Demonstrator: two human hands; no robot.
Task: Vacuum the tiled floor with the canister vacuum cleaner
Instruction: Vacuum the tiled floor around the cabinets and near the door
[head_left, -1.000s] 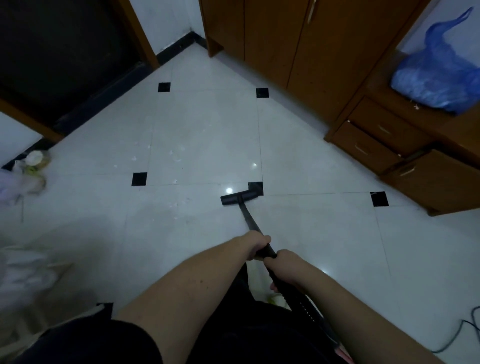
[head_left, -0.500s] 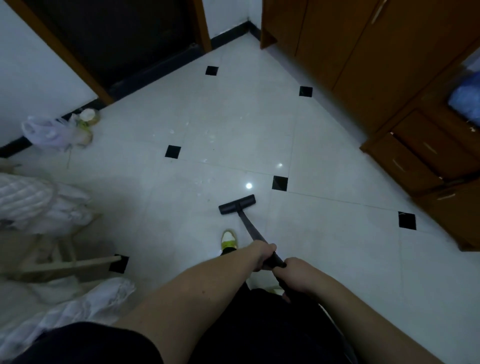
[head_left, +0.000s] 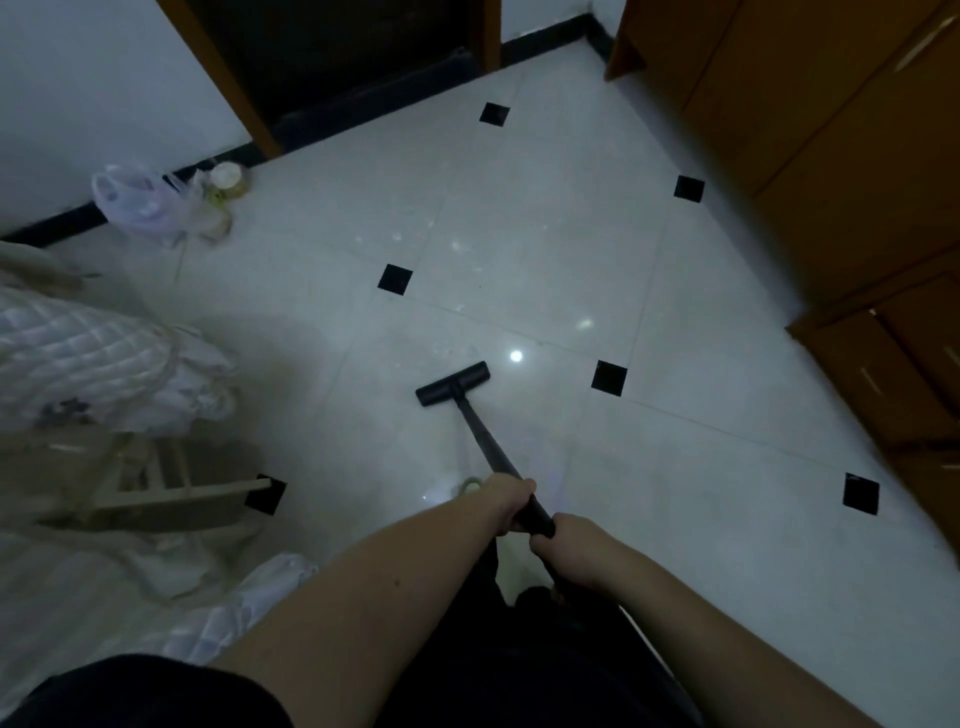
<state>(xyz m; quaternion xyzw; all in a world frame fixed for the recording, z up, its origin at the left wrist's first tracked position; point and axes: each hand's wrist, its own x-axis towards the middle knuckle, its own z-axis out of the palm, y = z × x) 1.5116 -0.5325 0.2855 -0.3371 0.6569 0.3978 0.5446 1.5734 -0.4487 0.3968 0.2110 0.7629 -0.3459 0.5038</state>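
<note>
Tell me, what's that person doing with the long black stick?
A person is vacuuming. Both hands grip the black wand: the left hand higher up it, the right hand just behind. The floor head sits flat on the white tiled floor, with pale specks on the tiles ahead of it. A plastic bag lies by the wall.

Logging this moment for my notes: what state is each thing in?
Left hand: grips wand.
Right hand: grips wand, lower.
Wand: slanted down to head.
Floor head: flat on tile.
Plastic bag: slumped by wall.
Drawers: shut.
</note>
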